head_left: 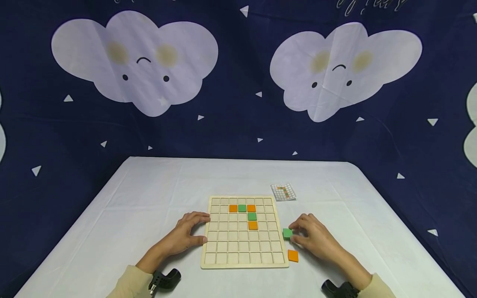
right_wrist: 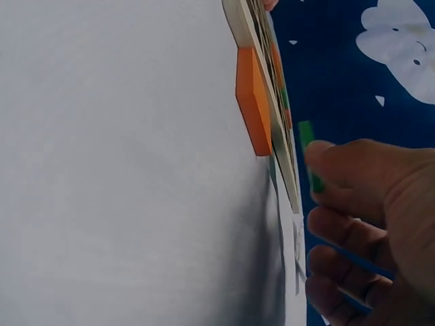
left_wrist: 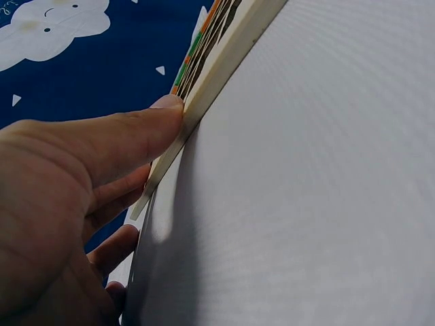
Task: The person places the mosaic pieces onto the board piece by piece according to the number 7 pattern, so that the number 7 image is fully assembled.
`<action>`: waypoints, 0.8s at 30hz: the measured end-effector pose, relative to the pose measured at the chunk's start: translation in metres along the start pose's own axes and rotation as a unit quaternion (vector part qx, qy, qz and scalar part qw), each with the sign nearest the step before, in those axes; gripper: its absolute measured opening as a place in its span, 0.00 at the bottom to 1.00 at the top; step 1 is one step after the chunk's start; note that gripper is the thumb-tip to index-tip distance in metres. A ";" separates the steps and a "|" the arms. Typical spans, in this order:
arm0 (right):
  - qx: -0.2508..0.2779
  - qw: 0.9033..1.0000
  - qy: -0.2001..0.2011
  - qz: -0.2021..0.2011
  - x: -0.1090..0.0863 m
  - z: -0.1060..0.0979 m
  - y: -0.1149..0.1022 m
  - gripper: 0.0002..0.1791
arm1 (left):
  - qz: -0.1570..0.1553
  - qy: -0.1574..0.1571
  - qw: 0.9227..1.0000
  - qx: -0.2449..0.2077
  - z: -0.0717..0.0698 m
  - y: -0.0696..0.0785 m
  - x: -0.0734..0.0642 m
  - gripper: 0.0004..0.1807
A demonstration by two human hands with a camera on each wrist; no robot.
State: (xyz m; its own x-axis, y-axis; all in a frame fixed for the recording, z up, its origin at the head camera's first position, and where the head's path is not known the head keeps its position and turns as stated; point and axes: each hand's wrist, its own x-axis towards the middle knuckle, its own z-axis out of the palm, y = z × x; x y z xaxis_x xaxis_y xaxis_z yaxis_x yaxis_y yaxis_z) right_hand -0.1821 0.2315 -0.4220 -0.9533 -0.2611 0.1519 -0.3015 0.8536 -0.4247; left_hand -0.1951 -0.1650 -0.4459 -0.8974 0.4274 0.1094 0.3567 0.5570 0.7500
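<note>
A wooden grid board (head_left: 244, 266) lies on the white table. Along its left edge rests my left hand (head_left: 186, 234), thumb and fingertips touching the frame. In the left wrist view the thumb (left_wrist: 146, 132) presses against the board's rim. Just off the right edge, my right hand (head_left: 312, 236) pinches a green square tile (head_left: 287, 234) between thumb and fingers. The right wrist view shows that green tile (right_wrist: 311, 156) raised above the table surface. Nearer the front, an orange tile (head_left: 292, 255) lies beside the board. Orange and green tiles (head_left: 252, 216) sit in several cells of the upper rows.
Behind the board's far right corner lies a small creased card (head_left: 283, 192) printed with a coloured grid pattern. A dark blue cloth (head_left: 238, 124) with clouds hangs beyond the table (head_left: 156, 178). Each wrist carries a black strapped device (head_left: 167, 279).
</note>
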 end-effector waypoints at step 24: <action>0.061 0.993 0.016 -0.098 0.016 0.000 -0.027 0.10 | 0.002 0.002 1.000 0.001 0.000 -0.001 0.000 0.29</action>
State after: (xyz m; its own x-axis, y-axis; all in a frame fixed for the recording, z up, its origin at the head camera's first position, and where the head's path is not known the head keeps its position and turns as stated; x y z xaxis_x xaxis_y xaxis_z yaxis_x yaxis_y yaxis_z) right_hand -0.1893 0.2043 -0.4076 -0.8757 -0.4010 0.2691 -0.4829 0.7262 -0.4893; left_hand -0.1958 -0.1653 -0.4471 -0.8967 0.4275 0.1153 0.3613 0.5561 0.7485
